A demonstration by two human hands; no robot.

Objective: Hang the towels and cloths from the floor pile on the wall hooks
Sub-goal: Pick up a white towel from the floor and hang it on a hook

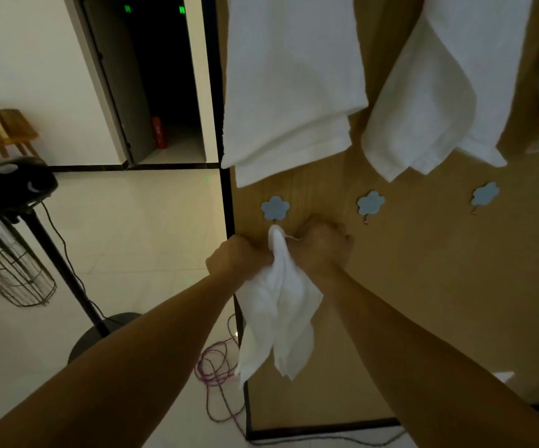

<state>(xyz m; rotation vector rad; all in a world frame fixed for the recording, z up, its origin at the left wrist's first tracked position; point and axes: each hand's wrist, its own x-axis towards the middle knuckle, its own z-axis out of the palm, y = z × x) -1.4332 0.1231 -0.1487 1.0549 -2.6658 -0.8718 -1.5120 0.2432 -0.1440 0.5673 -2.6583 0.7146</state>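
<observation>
Just below hung towels [291, 76], left hand [236, 257] and right hand [321, 244] tight around white cloth [281, 305] (fan [3, 247] leftward)

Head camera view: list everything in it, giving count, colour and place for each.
hanging towels: three, white, high on the wall, the rightmost cut off by the frame edge
small cloth: one, white, its top at the leftmost hook
flower hooks: three fully seen, blue, in a row below the towels
wooden wall: one, tan, right half
fan on a stand: one, black, on the floor at left
cable: one, purplish, on the floor by the wall's foot
red cylinder: one, likely an extinguisher, in the dark doorway
wooden furniture: one, brown, far left
left grip: holds the small cloth just below the hook
right grip: beside the hook, seems to pinch the cloth's thin loop
</observation>
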